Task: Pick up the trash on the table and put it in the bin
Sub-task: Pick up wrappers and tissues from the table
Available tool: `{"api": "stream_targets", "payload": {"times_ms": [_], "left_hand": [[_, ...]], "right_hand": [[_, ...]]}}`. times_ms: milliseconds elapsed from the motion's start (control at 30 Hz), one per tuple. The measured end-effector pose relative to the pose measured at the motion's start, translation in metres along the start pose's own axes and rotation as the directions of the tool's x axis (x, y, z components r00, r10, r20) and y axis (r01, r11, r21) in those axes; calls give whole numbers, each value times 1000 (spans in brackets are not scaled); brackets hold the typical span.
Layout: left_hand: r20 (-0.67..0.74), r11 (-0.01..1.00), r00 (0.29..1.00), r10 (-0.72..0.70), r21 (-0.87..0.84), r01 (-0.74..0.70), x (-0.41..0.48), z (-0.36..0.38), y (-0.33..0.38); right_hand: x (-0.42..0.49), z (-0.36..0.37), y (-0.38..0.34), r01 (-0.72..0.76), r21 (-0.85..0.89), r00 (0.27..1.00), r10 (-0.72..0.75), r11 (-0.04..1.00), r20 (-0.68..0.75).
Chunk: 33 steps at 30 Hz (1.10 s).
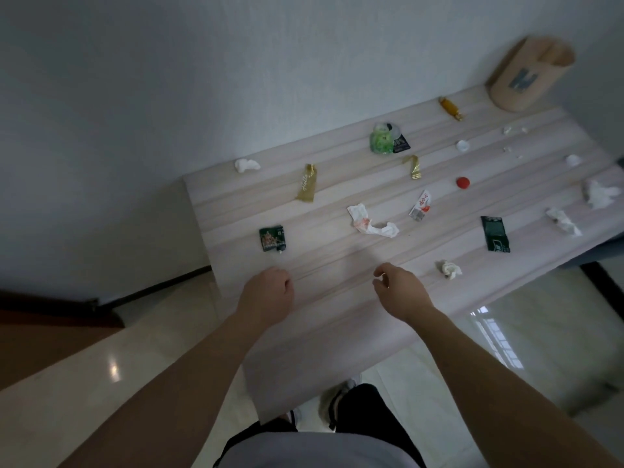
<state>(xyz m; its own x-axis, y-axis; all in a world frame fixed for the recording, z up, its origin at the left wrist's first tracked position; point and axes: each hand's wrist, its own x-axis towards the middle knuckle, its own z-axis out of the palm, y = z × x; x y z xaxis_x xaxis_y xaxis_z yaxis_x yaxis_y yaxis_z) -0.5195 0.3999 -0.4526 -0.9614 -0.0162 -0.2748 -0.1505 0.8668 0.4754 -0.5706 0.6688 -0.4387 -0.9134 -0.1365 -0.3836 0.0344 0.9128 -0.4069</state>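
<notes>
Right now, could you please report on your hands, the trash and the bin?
Left hand, right hand: both empty, loosely curled, over near edge. Trash scattered across table, none picked up. Bin at far right end; nothing in the way.

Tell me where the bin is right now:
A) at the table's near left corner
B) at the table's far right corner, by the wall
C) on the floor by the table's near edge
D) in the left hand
B: the bin stands at the far right corner of the table, against the wall, beyond the scattered trash.
</notes>
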Motion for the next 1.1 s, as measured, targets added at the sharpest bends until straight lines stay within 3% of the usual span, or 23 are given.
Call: {"api": "stream_targets", "payload": {"times_ms": [300,433,667,867,1100], "left_hand": [[66,983,990,-126,-126,134,37,-16,-3],[-25,986,990,-142,-97,139,64,-16,-4],[-97,959,954,-283,-46,280,98,-9,-9],[-64,924,922,-383,-19,383,114,-2,-19],[-16,938,937,-348,-8,348,125,5,-22]], "right_hand": [[58,-12,-3,6,-5,999,-5,1000,36],[94,-22,1,36,27,999,-36,999,7],[138,-29,5,101,9,993,-101,995,55],[165,-23,5,156,-10,976,-152,988,153],[174,-12,5,157,-41,958,-142,987,250]]}}
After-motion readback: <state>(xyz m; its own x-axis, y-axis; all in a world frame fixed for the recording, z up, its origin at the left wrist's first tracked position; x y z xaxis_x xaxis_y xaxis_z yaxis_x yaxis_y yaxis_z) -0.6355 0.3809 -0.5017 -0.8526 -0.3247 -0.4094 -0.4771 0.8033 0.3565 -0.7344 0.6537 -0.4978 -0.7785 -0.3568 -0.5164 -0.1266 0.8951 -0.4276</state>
